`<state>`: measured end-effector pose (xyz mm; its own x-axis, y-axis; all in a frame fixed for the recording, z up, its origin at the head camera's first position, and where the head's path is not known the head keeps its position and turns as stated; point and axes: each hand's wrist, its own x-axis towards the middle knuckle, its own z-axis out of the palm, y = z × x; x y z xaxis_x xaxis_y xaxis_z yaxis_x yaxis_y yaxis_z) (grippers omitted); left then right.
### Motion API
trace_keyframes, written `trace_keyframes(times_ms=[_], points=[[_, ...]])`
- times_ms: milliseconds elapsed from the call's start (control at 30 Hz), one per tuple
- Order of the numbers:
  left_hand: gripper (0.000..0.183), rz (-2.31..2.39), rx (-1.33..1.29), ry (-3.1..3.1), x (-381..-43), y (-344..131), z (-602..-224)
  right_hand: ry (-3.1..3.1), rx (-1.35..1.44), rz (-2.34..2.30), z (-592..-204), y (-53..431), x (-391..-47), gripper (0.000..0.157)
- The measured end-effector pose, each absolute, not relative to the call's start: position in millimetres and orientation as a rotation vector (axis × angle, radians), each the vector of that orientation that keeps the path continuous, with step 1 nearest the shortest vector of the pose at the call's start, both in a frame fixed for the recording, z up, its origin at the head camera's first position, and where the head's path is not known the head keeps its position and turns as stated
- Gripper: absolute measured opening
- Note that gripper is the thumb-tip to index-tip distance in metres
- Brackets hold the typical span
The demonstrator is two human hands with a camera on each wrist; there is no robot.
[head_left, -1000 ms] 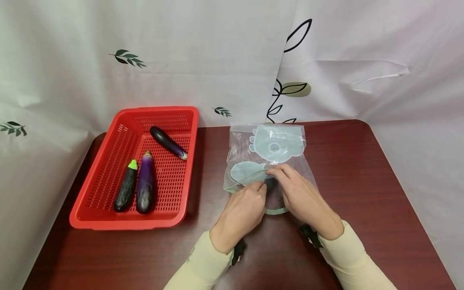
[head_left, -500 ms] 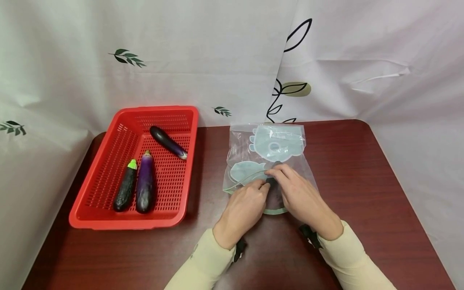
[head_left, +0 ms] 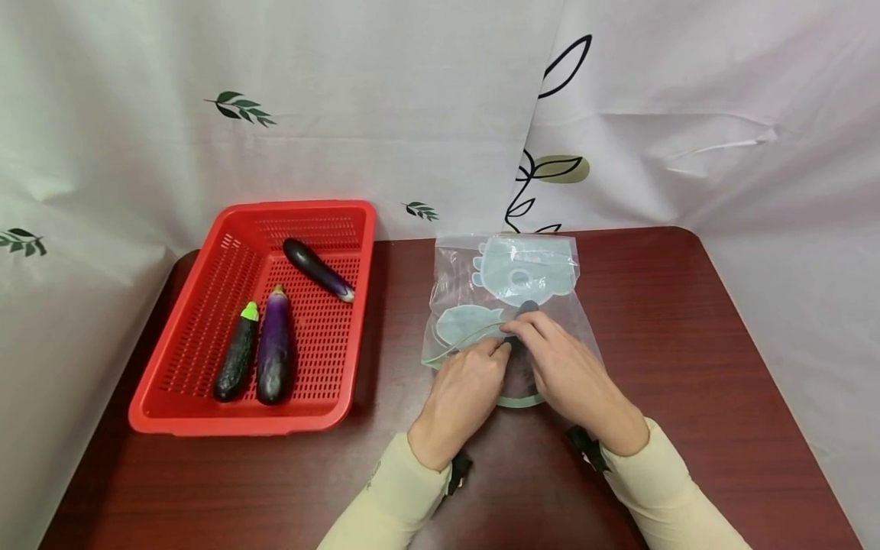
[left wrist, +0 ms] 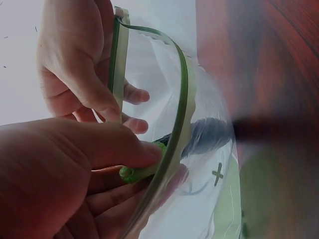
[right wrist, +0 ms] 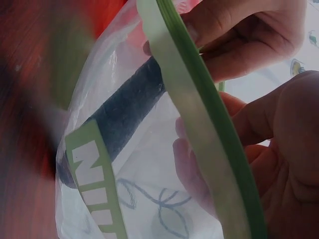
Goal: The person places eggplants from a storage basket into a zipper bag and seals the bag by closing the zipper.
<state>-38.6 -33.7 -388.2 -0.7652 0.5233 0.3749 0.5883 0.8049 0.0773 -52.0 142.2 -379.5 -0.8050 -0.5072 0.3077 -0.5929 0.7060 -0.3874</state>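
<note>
A clear zip bag (head_left: 550,328) with a green zip rim lies on the table, its mouth towards me. My left hand (head_left: 467,389) is at the mouth and pinches the bright green stem end of a dark zucchini (left wrist: 130,174). The zucchini's dark body (right wrist: 130,102) slants inside the bag, seen through the plastic in the right wrist view. My right hand (head_left: 576,374) holds the bag's rim (left wrist: 117,64), thumb outside and fingers inside, so the mouth gapes. In the head view both hands hide most of the zucchini.
To the left stands a red basket (head_left: 344,405) holding two purple eggplants (head_left: 275,347) and another dark zucchini (head_left: 237,355) with a bright green stem. Pale blue shapes are printed on the bag. A patterned white curtain (head_left: 385,114) hangs behind the brown table (head_left: 660,328).
The zucchini's dark far end has slid deeper into the bag, away from me. My left hand has shifted slightly right; the right hand has hardly moved.
</note>
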Motion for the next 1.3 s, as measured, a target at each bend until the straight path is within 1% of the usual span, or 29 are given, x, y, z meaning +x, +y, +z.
trace_keyframes(times_ms=[300, 933, 1300], points=[[0.021, -0.315, -0.856, -2.638, -39.8, -32.7, -391.1, -2.722, 0.903, 0.720, -380.3, 141.1, -52.0, 0.036], [0.017, -0.233, -0.883, -2.655, -41.5, -33.3, -392.3, -2.725, 0.907, 0.714, -380.5, 139.5, -52.0, 0.038], [0.018, -0.214, -0.893, -2.646, -43.8, -30.3, -395.7, -2.709, 0.905, 0.722, -381.3, 140.1, -51.4, 0.039]])
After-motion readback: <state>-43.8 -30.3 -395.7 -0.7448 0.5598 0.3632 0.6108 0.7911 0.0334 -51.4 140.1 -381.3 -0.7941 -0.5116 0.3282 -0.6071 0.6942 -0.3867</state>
